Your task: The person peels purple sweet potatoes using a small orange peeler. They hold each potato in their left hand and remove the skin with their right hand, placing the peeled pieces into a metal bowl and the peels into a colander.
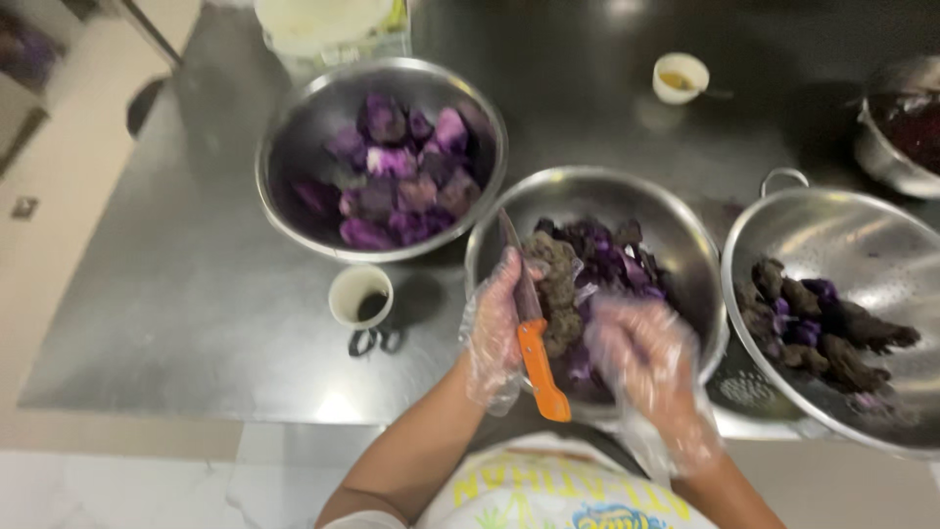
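My left hand (pixel 497 328), in a clear plastic glove, grips a knife (pixel 534 343) with an orange handle; its blade points up and away over the middle steel bowl (pixel 685 220). That bowl holds dark purple peelings and a brownish unpeeled purple yam (pixel 554 284) touching the blade. My right hand (pixel 641 358), gloved too and blurred, hovers over the bowl's near side with fingers spread; it holds nothing I can make out.
A steel bowl (pixel 294 186) of peeled purple yam pieces stands at the back left. A steel colander (pixel 852 235) with unpeeled yams is on the right. A small white cup (pixel 359 296), scissors (pixel 376 340), another cup (pixel 680 77), a pot (pixel 896 127) and a white tub (pixel 328 29) stand around.
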